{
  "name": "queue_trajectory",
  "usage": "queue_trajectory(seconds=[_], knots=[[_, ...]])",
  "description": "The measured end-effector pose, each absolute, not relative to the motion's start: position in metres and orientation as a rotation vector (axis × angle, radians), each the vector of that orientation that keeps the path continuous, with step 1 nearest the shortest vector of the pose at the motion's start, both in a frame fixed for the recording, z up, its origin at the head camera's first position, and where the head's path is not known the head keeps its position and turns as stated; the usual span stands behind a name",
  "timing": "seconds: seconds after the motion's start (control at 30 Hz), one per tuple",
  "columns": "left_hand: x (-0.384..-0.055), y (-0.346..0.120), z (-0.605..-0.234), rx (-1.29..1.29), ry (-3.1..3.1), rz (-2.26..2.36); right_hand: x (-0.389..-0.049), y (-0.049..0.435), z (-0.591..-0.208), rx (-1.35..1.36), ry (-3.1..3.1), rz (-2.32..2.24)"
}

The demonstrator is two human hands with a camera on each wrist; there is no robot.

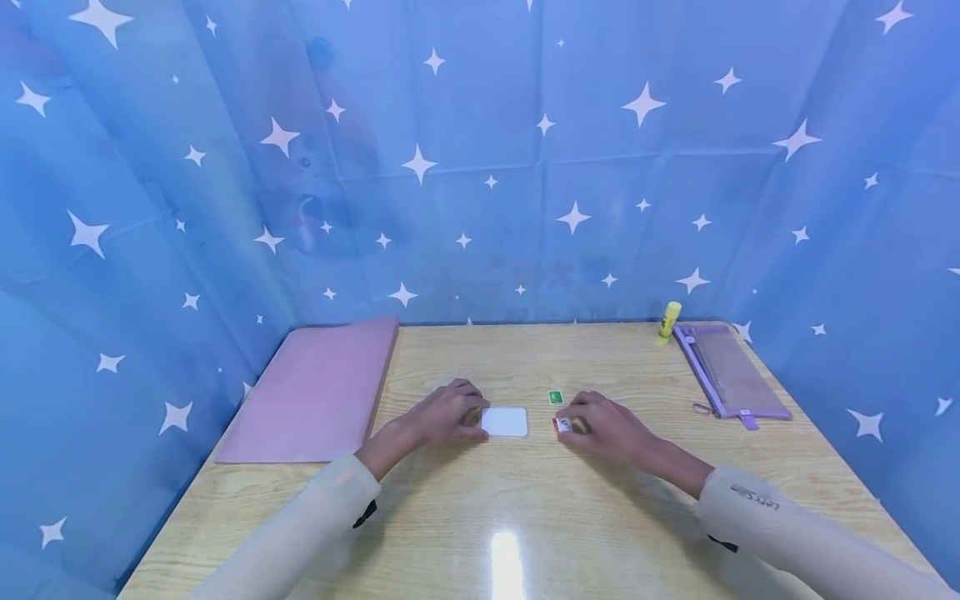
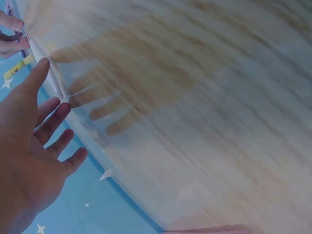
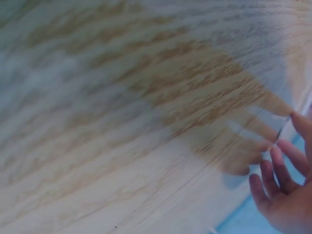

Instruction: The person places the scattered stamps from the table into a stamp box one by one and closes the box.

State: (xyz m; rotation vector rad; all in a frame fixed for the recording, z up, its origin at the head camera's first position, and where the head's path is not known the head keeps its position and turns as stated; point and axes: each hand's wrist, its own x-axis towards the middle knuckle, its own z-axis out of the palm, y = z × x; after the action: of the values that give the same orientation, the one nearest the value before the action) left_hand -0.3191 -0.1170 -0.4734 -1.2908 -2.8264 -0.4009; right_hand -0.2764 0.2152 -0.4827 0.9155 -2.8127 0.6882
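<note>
A white rounded card [image 1: 505, 422] lies on the wooden table, and my left hand [image 1: 452, 414] pinches it by its left end, thumb on the near edge and fingers on the far one. To its right, my right hand [image 1: 613, 429] pinches a small red-and-white card [image 1: 562, 425] at table height, partly hidden by the fingers. Just beyond that hand lies a small green card [image 1: 556, 397] with a white border. From the left wrist view, the left hand [image 2: 36, 141] shows thumb and fingertips at the card's edges. The right hand [image 3: 287, 180] appears at that view's right edge.
A pink folder [image 1: 315, 392] covers the table's left side. At the back right a yellow glue stick [image 1: 669, 322] stands upright beside a purple-edged mesh zip pouch [image 1: 735, 371]. A blue star-patterned curtain [image 1: 480, 200] surrounds the wooden table [image 1: 450, 525].
</note>
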Motion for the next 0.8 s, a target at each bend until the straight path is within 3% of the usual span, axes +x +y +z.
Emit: queue_trajectory(seconds=[0.8], knots=[[-0.3188,-0.1166,-0.4791,-1.170,-2.925,-0.639,-0.2864,0.2155,-0.4781,0.963,-2.838,0.768]])
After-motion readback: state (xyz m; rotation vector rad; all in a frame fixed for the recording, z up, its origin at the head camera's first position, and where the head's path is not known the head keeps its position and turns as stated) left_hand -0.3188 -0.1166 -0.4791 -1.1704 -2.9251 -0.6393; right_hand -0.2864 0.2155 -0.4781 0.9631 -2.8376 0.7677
